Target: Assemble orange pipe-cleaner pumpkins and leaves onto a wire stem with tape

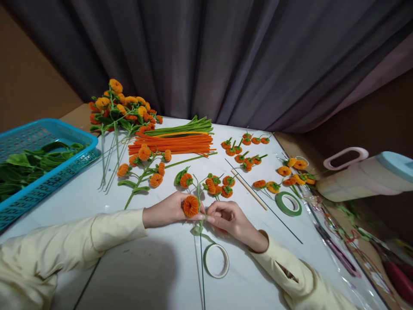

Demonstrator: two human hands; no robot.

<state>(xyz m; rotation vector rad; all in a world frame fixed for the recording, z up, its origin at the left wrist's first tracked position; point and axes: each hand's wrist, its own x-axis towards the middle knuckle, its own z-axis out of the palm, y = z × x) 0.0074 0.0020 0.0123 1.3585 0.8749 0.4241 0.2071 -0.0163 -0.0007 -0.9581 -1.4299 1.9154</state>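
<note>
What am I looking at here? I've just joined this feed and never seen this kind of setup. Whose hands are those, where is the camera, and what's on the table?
No machine here: a person works with two bare hands, and the single camera sits on their head, looking forward and down.

The left hand holds an orange fuzzy pipe-cleaner flower. The right hand pinches the thin green stem just under it, beside a pale roll of floral tape.

On the white table lie a bundle of orange and green pipe cleaners, small finished orange flowers, a darker green tape roll, a wooden stick and a finished bouquet. A blue plastic basket on the left holds green leaves.
</note>
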